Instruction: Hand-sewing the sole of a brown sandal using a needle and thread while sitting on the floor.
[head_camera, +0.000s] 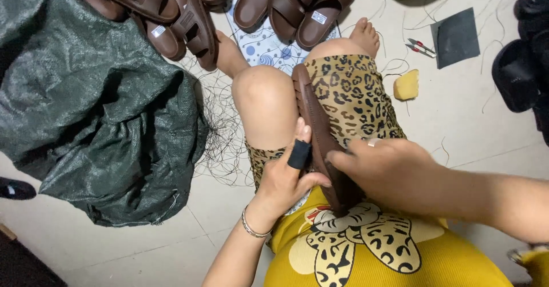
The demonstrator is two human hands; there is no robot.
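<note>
A brown sandal (pixel 313 115) stands on its edge between my knees, its heel end against my yellow shirt. My left hand (pixel 289 175) presses its left side; a black guard sits on one finger and a bracelet on the wrist. My right hand (pixel 383 167), wearing a ring, grips the sandal from the right near its lower end. Whether either hand also holds a needle or thread is hidden.
Several brown sandals (pixel 189 12) lie at the top by a patterned mat (pixel 260 47). A green woven sack (pixel 97 104) fills the left, loose black threads (pixel 220 132) beside it. Small snips (pixel 420 47), a yellow block (pixel 406 85), a dark sheet (pixel 456 37) and black sandals (pixel 523 64) lie to the right.
</note>
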